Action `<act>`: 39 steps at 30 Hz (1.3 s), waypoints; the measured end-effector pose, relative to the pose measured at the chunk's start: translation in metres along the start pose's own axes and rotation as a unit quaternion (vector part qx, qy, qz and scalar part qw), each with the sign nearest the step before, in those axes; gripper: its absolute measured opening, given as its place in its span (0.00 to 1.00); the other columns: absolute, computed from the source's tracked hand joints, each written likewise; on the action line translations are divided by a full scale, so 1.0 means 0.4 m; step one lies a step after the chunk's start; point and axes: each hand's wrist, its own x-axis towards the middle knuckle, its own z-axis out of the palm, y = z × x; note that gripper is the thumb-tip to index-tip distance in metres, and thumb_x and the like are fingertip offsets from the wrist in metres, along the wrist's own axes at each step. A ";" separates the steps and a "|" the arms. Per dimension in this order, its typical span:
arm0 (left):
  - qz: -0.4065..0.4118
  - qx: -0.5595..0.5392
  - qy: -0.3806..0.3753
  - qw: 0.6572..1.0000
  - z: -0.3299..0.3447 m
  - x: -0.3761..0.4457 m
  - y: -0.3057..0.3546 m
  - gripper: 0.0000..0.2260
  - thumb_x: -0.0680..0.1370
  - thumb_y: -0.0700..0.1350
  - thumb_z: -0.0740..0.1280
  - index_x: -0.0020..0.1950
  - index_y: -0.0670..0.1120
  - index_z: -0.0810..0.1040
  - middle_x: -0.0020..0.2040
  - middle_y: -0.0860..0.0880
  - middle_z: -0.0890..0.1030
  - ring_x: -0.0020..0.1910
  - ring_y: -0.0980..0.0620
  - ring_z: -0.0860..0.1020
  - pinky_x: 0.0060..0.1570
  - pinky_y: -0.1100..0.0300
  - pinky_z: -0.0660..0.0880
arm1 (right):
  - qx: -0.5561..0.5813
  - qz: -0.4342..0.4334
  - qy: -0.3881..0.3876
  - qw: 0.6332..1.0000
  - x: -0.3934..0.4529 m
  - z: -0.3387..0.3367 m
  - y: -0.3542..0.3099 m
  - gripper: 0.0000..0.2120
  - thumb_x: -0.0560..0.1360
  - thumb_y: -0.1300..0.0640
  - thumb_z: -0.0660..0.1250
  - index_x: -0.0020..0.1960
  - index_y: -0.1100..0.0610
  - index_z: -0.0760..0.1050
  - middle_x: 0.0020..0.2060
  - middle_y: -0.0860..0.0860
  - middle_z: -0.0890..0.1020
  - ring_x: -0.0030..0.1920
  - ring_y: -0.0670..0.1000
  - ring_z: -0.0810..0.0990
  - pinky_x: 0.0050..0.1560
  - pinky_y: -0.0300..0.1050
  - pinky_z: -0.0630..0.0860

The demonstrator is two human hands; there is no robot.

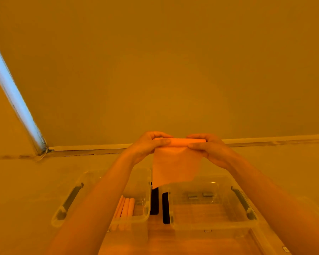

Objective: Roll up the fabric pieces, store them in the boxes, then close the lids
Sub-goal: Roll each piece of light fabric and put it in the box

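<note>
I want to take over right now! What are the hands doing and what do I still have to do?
Left hand and right hand each grip an end of a half-rolled fabric piece, held in the air above the boxes; its loose end hangs down.
Left box: open, with several finished rolls inside.
Right box: open; I see no rolls in it.
Left to do: finish this roll, put it in a box, then close both lids.
</note>
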 end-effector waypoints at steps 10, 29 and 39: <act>0.025 -0.022 0.008 0.999 -0.008 -0.006 -0.006 0.10 0.74 0.37 0.70 0.47 0.52 0.82 0.49 0.53 0.82 0.50 0.54 0.78 0.47 0.59 0.75 | 0.013 -0.004 -0.028 1.000 0.007 0.010 0.006 0.08 0.72 0.58 0.69 0.50 0.56 0.80 0.45 0.54 0.83 0.44 0.49 0.81 0.40 0.41 0.78; -0.016 -0.003 -0.008 1.000 -0.018 -0.008 0.000 0.06 0.76 0.44 0.70 0.51 0.50 0.81 0.46 0.50 0.81 0.45 0.54 0.79 0.40 0.63 0.74 | -0.013 -0.030 0.016 0.999 -0.002 0.010 -0.007 0.15 0.73 0.66 0.70 0.58 0.55 0.77 0.53 0.54 0.80 0.50 0.52 0.80 0.47 0.46 0.79; 0.026 -0.021 0.026 0.999 -0.016 -0.005 -0.008 0.08 0.74 0.42 0.70 0.52 0.50 0.82 0.56 0.48 0.81 0.57 0.49 0.77 0.49 0.59 0.76 | 0.004 0.037 -0.005 0.999 -0.007 0.010 -0.014 0.09 0.73 0.58 0.70 0.52 0.58 0.78 0.42 0.55 0.84 0.40 0.50 0.83 0.37 0.42 0.80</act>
